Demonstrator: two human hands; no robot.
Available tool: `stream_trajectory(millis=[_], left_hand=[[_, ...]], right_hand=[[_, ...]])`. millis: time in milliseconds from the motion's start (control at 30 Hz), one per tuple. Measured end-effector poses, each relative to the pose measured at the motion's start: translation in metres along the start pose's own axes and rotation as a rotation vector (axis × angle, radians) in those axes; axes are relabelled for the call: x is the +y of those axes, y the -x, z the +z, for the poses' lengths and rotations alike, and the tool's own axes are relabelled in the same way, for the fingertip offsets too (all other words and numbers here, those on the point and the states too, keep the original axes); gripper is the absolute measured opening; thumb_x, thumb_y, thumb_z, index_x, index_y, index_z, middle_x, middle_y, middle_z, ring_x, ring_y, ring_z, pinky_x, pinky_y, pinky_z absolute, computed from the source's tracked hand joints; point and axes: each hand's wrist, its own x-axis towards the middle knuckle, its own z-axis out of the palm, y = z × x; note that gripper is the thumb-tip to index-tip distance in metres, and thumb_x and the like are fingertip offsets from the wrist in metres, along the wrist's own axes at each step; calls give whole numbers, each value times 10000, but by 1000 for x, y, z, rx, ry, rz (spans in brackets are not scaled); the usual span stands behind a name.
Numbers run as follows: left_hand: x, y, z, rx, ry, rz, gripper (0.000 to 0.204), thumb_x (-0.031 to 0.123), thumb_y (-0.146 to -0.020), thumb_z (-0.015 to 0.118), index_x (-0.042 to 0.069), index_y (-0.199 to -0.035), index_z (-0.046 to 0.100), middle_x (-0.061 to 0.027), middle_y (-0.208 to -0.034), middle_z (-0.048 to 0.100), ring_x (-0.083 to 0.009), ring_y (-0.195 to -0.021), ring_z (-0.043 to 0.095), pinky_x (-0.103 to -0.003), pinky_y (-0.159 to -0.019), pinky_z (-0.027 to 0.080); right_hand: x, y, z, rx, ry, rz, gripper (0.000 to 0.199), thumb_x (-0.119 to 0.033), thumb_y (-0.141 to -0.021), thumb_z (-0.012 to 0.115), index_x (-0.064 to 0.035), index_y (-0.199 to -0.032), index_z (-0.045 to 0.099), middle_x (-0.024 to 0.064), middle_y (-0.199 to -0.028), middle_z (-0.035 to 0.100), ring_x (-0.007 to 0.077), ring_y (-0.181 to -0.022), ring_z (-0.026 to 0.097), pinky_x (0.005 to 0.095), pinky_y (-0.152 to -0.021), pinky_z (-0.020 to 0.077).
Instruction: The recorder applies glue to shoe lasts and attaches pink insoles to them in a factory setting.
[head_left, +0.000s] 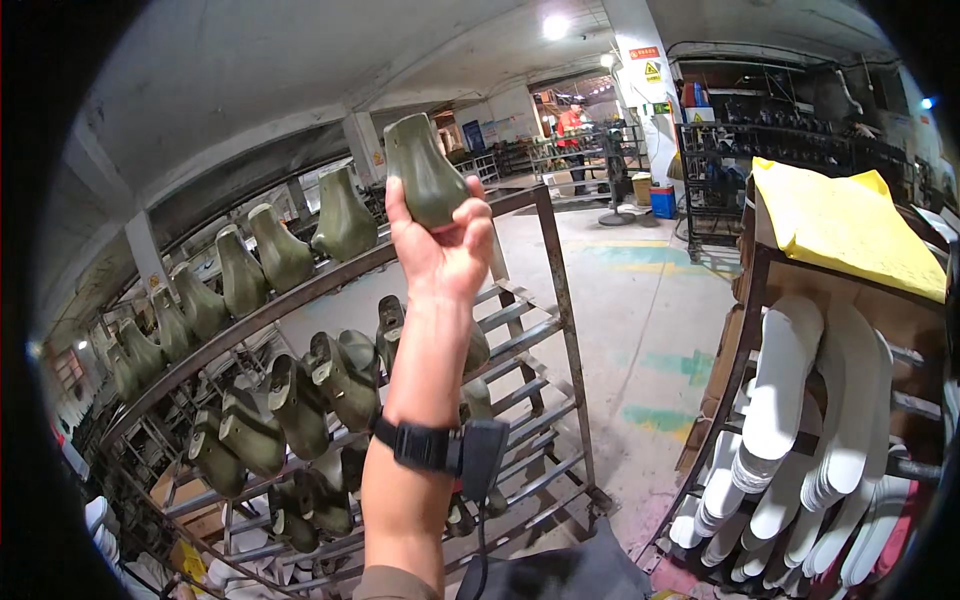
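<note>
While you held the green shoe last (pixel 425 170) up at the top rail of the metal rack (pixel 545 260), your hand (pixel 440 250) was clamped around its lower end, so it was not yet seated; a row of lasts (pixel 280 250) already stood there, with gaps left.

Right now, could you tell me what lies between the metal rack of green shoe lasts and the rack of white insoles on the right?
In the head view, only bare concrete floor with faded painted patches separates the metal rack from the white insoles.
</note>
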Motion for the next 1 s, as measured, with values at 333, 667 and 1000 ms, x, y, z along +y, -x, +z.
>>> stream_trajectory(millis=[333, 667, 1000], left_hand=[[-12, 19, -7, 195, -1088, 76, 297, 205, -921, 611, -32, -1099, 584, -75, -833, 654, -98, -579, 564, -209, -443, 423], [126, -1, -13, 763, -2215, 993, 669, 302, -685, 713, -14, -1238, 508, -212, -1197, 586, -345, -1110, 572, -410, -942, 452], [107, 11, 34, 810, -2330, 646, 795, 306, -606, 710, 22, -1316, 492, -215, -1174, 623, -332, -1096, 603, -380, -946, 457]], right_hand=[[105, -54, -37, -37, 244, -198, 562, -23, -683, 745, -36, -1179, 481, 76, -1044, 596, 214, -916, 612, 329, -769, 521], [111, -72, -16, -152, 438, -385, 362, -200, -818, 630, -39, -1135, 564, 92, -1002, 641, 218, -910, 625, 337, -789, 509], [-3, -3, 20, 33, 389, -182, 327, -33, -714, 679, -21, -1034, 612, 61, -929, 643, 169, -826, 613, 291, -712, 496]])
